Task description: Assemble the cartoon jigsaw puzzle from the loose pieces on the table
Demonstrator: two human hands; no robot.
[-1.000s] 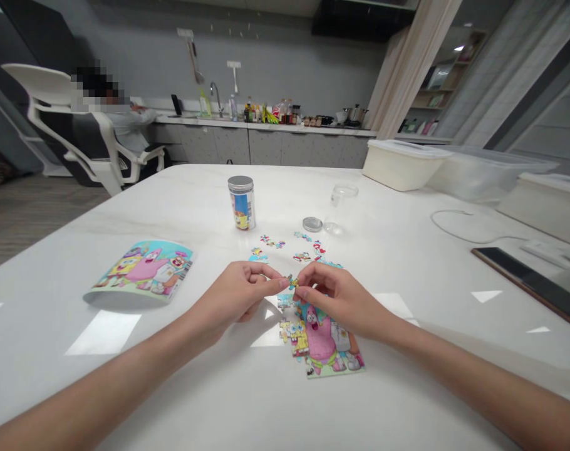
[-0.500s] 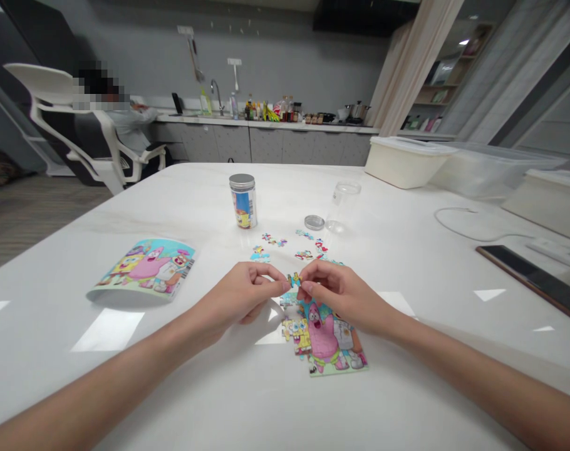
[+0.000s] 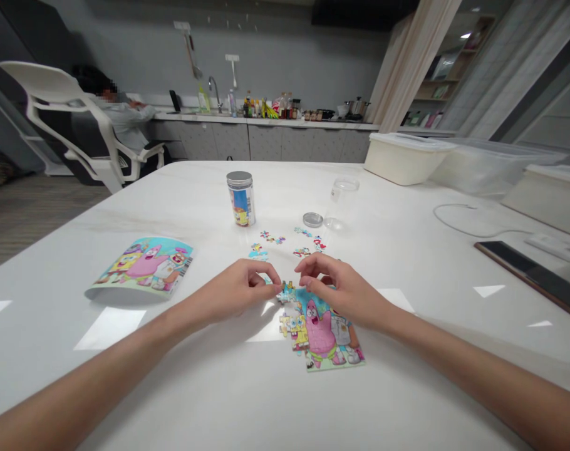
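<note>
My left hand (image 3: 245,285) pinches a small puzzle piece (image 3: 289,286) at the upper left edge of a partly joined jigsaw puzzle (image 3: 321,332). Pink and yellow cartoon figures show on the puzzle, and its left side is ragged. Over its upper right part hovers my right hand (image 3: 339,285), thumb and fingertips apart with nothing between them, hiding some of the picture. Loose puzzle pieces (image 3: 257,252) lie scattered beyond both hands. To the left, a curved picture sheet (image 3: 146,266) shows the same kind of figures.
Behind the pieces stand a lidded can (image 3: 241,199), a clear jar (image 3: 342,203) and a silver lid (image 3: 312,220). A phone (image 3: 532,275) and a cable (image 3: 454,228) lie at right, near storage boxes (image 3: 404,160). A person (image 3: 125,122) sits by the far counter.
My left hand has lowered the piece slightly to the puzzle's upper left edge. My right fingers have let go of it and parted, lifting a little away.
</note>
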